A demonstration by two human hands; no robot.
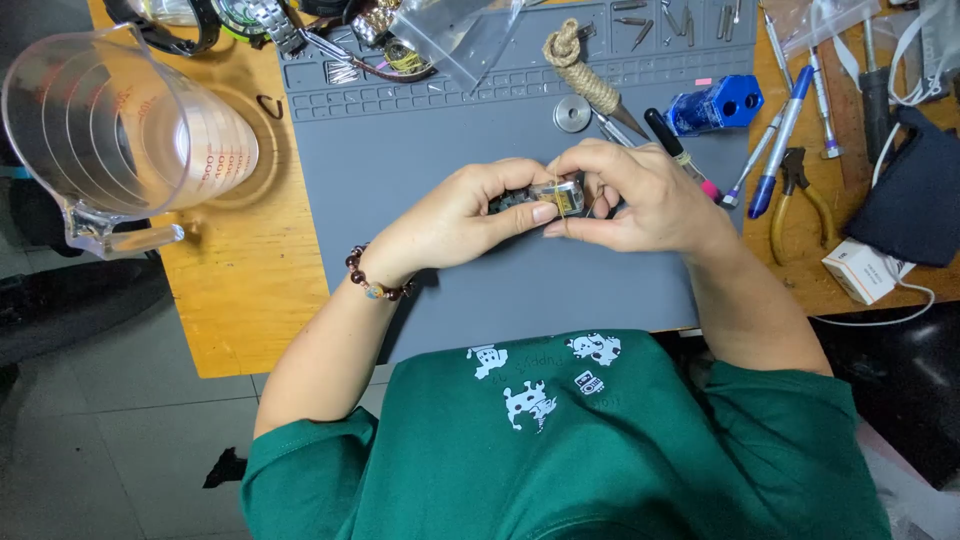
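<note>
Over the grey mat [460, 290] on the table [250, 290], the left hand [455, 215] pinches a small metal watch piece [562, 195] (dark strap attached) steady while the right hand [640, 200] closes fingertips on its edge.

Both hands meet, left hand [455, 215] and right hand [640, 200] fingertips pinched together in a grip.

One head-worn camera looks steeply down, close over the grey mat [440, 170] and the wooden table's [240, 300] near edge.
</note>
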